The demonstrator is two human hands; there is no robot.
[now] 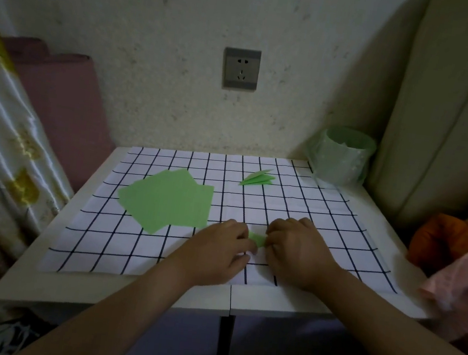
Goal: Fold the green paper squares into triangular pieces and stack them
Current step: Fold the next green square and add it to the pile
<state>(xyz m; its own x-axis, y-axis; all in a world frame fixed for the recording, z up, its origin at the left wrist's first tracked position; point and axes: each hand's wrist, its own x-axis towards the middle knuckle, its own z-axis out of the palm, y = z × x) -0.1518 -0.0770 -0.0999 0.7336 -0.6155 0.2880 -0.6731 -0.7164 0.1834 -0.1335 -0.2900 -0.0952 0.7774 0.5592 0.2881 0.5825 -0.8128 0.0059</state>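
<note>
Surroundings: a green plastic-lined container (342, 158) is standing far beyond the right hand (299, 250), at the table's (113, 289) back corner. Orange and pink fabric (454, 248) is bunching off to that hand's outer side. A wall socket (241, 68) is sitting high above both hands. Nothing is lying between the hands and the paper.

Hard to read: dim light; knuckles are covering most of the small green piece (257, 238), so its shape is not showing.

Task things: both hands are working close together on the checked cloth (325, 218), fingers curling onto the small green piece, which is peeking out between them. The left hand (217, 252) is pinching its near end. Loose green squares (165, 201) are lying just beyond the left hand, fanned out. Folded triangles (257, 178) are stacking well beyond both hands.
</note>
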